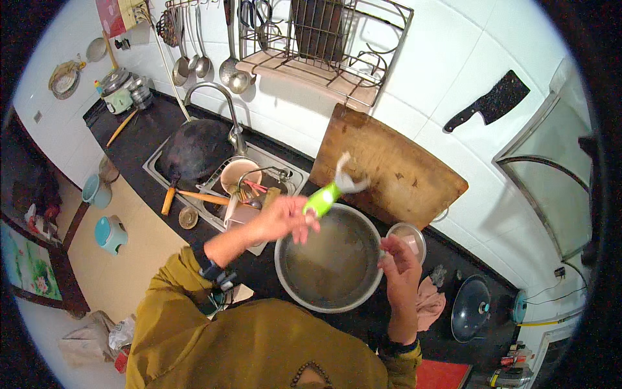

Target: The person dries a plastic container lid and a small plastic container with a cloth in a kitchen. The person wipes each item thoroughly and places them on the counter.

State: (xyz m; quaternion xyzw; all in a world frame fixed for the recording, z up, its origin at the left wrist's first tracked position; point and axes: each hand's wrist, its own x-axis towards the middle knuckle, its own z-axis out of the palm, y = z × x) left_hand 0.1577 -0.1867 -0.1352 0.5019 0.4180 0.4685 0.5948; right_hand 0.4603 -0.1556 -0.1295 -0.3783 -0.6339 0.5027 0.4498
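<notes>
Between the fingers of my left hand [294,217] is the green handle of a Y-shaped peeler [322,199], its forked pale head blurred and pointing up and right. The peeler is over the far rim of a large round metal basin [332,307] that holds cloudy water. At the basin's right rim my right hand [401,267] is raised with curled fingers; whether something small is pinched in them cannot be told. A clear bowl [420,232] with something pale pink inside stands just beyond that hand.
A wooden cutting board [388,165] leans on the wall behind the basin. Left of it, a sink [298,179] holds dishes and a dark wok [194,148]. A pink cloth [430,305] and a glass lid [471,309] lie to the right. A cleaver [491,102] hangs on the wall.
</notes>
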